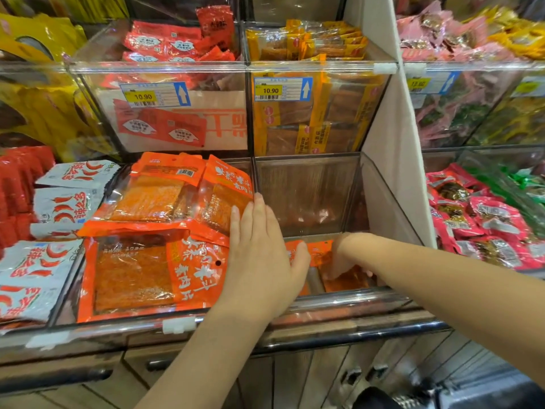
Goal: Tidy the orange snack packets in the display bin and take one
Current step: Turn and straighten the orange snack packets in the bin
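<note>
Several orange snack packets fill a clear display bin at lower centre-left, some lying flat, some leaning. My left hand rests flat, fingers together, on the divider between that bin and the nearly bare bin to its right, touching the edge of the leaning packet. My right hand reaches down into the right bin, fingers on an orange packet lying at its bottom. The fingertips are hidden behind the packet and bin wall.
White chilli packets fill the bin to the left. Above sit bins of red packets and yellow-orange packets with 10.90 price tags. A white partition separates pink and red snacks on the right. Cabinet doors lie below.
</note>
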